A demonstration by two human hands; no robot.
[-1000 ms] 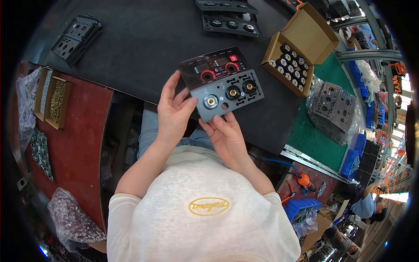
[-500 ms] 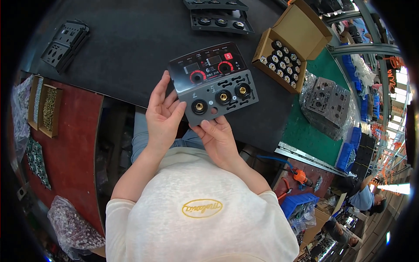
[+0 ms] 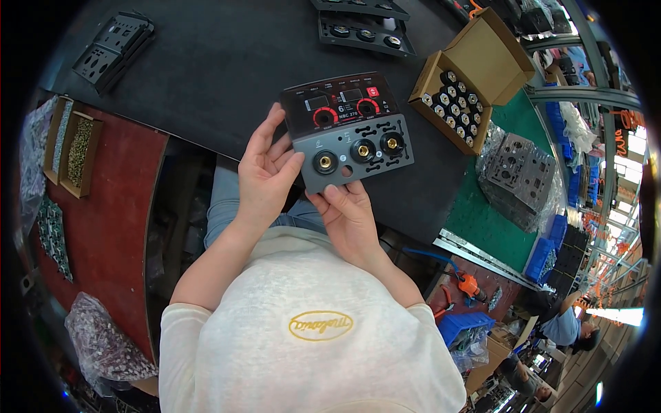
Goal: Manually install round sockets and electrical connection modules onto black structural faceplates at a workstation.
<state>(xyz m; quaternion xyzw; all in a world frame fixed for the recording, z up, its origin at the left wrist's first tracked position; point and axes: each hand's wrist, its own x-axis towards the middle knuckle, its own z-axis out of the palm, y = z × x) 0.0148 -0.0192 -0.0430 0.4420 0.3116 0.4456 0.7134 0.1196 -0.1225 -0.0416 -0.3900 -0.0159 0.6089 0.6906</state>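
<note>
Between my two hands I hold a bent metal control panel (image 3: 337,180), tilted toward me over the near edge of the black table. Its upper face is glossy black with red dial rings and small display windows; its grey lower face carries three round black sockets with brass centres and several slots. My left hand (image 3: 267,168) is closed on the panel's left edge, thumb in front and fingers partly hidden behind. At the bottom edge my right hand (image 3: 348,213) grips it, thumb on the front and fingers underneath.
An open cardboard box (image 3: 441,86) of black sockets stands right of the panel. Similar panels (image 3: 365,34) lie at the back, another dark panel (image 3: 113,51) at far left. Plastic-wrapped panels (image 3: 516,172) rest on the green mat. Screw trays (image 3: 79,155) sit left, an orange power tool (image 3: 470,285) lower right.
The panel has turned slightly, with its black upper face now showing less glare. Both hands keep their grip on it. The whole view has shifted a little.
</note>
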